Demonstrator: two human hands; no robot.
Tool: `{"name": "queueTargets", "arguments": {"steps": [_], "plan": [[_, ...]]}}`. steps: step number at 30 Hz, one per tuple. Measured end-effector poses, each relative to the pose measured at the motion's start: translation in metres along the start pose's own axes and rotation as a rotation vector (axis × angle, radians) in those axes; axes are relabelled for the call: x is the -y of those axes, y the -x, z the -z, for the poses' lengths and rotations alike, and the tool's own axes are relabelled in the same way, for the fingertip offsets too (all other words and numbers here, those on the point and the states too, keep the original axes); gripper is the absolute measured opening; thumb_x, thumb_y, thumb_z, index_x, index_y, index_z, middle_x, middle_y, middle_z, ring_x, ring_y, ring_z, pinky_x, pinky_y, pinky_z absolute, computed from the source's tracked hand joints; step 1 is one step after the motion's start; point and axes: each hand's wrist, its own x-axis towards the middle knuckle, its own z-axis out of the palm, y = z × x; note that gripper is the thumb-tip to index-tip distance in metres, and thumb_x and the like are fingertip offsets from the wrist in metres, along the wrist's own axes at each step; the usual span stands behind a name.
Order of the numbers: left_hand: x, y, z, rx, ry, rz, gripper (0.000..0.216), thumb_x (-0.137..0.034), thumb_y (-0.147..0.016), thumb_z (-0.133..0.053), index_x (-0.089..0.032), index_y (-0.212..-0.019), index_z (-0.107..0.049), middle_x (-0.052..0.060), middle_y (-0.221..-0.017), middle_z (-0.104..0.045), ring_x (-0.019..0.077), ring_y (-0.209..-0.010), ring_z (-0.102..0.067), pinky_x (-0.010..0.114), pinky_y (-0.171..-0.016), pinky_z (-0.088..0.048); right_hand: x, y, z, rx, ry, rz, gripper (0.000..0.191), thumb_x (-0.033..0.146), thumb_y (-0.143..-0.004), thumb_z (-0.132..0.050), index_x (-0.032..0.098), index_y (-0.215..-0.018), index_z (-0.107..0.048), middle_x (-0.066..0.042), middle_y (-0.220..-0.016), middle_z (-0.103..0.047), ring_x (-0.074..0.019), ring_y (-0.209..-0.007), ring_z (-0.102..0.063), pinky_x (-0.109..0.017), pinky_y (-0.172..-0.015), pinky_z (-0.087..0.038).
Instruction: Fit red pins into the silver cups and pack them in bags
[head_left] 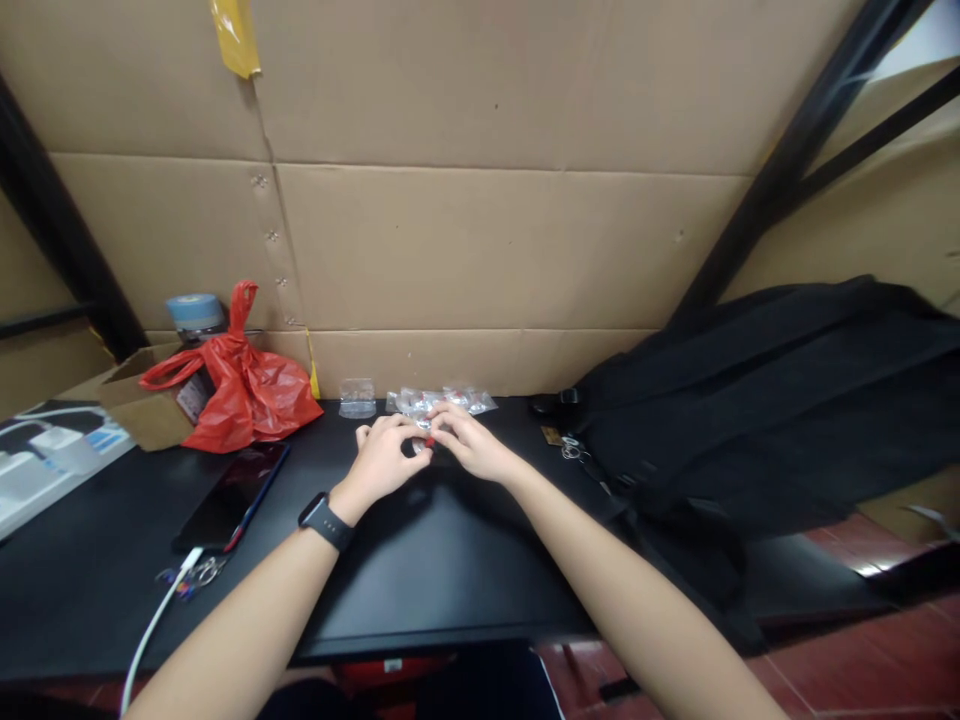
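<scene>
My left hand (386,455), with a dark watch on its wrist, is curled with thumb and fingers round a small item with a red part (430,440). On the other side of that item, my right hand (466,440) pinches it too. The item is mostly covered by my fingers, so its kind does not show. Just behind my hands lie several small clear plastic packets (469,400) with red bits inside. A separate clear plastic piece (358,398) is to their left, near the cardboard wall.
A phone (232,497) on a white cable, a red plastic bag (251,390), a cardboard box (146,405) and a power strip (67,465) are at left. A black backpack (765,400) covers the right side. Cardboard (480,250) walls off the back of the black table (450,570).
</scene>
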Motion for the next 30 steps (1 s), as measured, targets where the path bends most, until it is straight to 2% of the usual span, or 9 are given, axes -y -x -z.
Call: {"name": "queueTargets", "arguments": {"steps": [5, 8, 10, 14, 17, 20, 22, 26, 30], "plan": [[0.009, -0.001, -0.007, 0.064, 0.065, 0.040, 0.012, -0.038, -0.083, -0.067, -0.033, -0.083, -0.078, 0.000, -0.111, -0.068, 0.0261, -0.114, -0.053, 0.043, -0.097, -0.033, -0.001, -0.002, 0.006, 0.077, 0.007, -0.049, 0.017, 0.033, -0.094, -0.057, 0.020, -0.087, -0.066, -0.008, -0.109, -0.064, -0.0210, -0.104, -0.060, -0.036, -0.094, -0.046], [0.013, -0.002, -0.008, 0.139, 0.062, 0.012, 0.014, -0.038, -0.082, -0.066, -0.033, -0.080, -0.078, 0.000, -0.104, -0.070, 0.0257, -0.109, -0.056, 0.044, -0.098, -0.035, -0.014, 0.002, 0.024, 0.073, 0.149, -0.150, 0.013, 0.030, -0.090, -0.061, 0.019, -0.095, -0.066, -0.007, -0.101, -0.067, -0.0203, -0.093, -0.062, -0.035, -0.086, -0.047], [0.018, -0.004, -0.006, 0.172, 0.070, -0.003, 0.016, -0.041, -0.083, -0.064, -0.033, -0.084, -0.079, 0.001, -0.103, -0.071, 0.0259, -0.107, -0.058, 0.043, -0.097, -0.038, -0.026, 0.008, 0.039, 0.120, 0.297, -0.254, 0.025, 0.028, -0.080, -0.072, 0.018, -0.102, -0.066, -0.009, -0.106, -0.067, -0.0227, -0.096, -0.062, -0.036, -0.088, -0.047], [0.038, -0.011, 0.000, 0.052, 0.058, 0.071, 0.027, -0.037, -0.091, -0.054, -0.031, -0.106, -0.074, 0.004, -0.108, -0.071, 0.0243, -0.104, -0.062, 0.038, -0.092, -0.044, -0.046, 0.019, 0.057, 0.272, 0.408, -0.457, 0.049, 0.030, -0.066, -0.083, 0.016, -0.110, -0.067, -0.013, -0.113, -0.066, -0.0256, -0.100, -0.063, -0.035, -0.089, -0.047], [0.055, -0.014, 0.002, -0.024, -0.078, 0.130, 0.026, -0.031, -0.090, -0.054, -0.027, -0.107, -0.073, 0.007, -0.111, -0.070, 0.0271, -0.110, -0.059, 0.041, -0.093, -0.042, -0.053, 0.021, 0.061, 0.294, 0.403, -0.525, 0.048, 0.032, -0.066, -0.083, 0.016, -0.108, -0.068, -0.011, -0.108, -0.068, -0.0240, -0.094, -0.065, -0.031, -0.084, -0.049], [0.064, -0.014, 0.000, 0.028, -0.135, 0.110, 0.022, -0.038, -0.085, -0.063, -0.026, -0.099, -0.075, 0.008, -0.111, -0.069, 0.0294, -0.110, -0.058, 0.043, -0.093, -0.041, -0.056, 0.019, 0.060, 0.317, 0.369, -0.569, 0.038, 0.028, -0.067, -0.081, 0.017, -0.102, -0.070, -0.006, -0.095, -0.071, -0.0199, -0.082, -0.066, -0.028, -0.075, -0.048], [0.064, -0.014, -0.001, 0.055, -0.162, 0.097, 0.016, -0.036, -0.084, -0.065, -0.026, -0.092, -0.075, 0.007, -0.106, -0.070, 0.0285, -0.106, -0.058, 0.042, -0.092, -0.040, -0.058, 0.018, 0.059, 0.330, 0.352, -0.585, 0.037, 0.026, -0.068, -0.079, 0.017, -0.103, -0.069, -0.005, -0.093, -0.070, -0.0181, -0.079, -0.065, -0.027, -0.074, -0.048], [0.060, -0.014, -0.002, 0.065, -0.253, 0.096, 0.014, -0.029, -0.086, -0.061, -0.025, -0.082, -0.073, 0.007, -0.100, -0.071, 0.0284, -0.104, -0.058, 0.040, -0.089, -0.039, -0.061, 0.020, 0.060, 0.393, 0.322, -0.565, 0.043, 0.023, -0.070, -0.078, 0.018, -0.110, -0.067, -0.005, -0.093, -0.065, -0.0166, -0.079, -0.062, -0.026, -0.073, -0.048], [0.061, -0.015, 0.000, 0.041, -0.250, 0.099, 0.018, -0.029, -0.092, -0.052, -0.025, -0.085, -0.069, 0.006, -0.096, -0.073, 0.0277, -0.101, -0.060, 0.040, -0.090, -0.036, -0.059, 0.022, 0.062, 0.375, 0.318, -0.489, 0.047, 0.020, -0.067, -0.078, 0.019, -0.112, -0.067, -0.006, -0.102, -0.060, -0.0175, -0.084, -0.061, -0.028, -0.079, -0.050]]}}
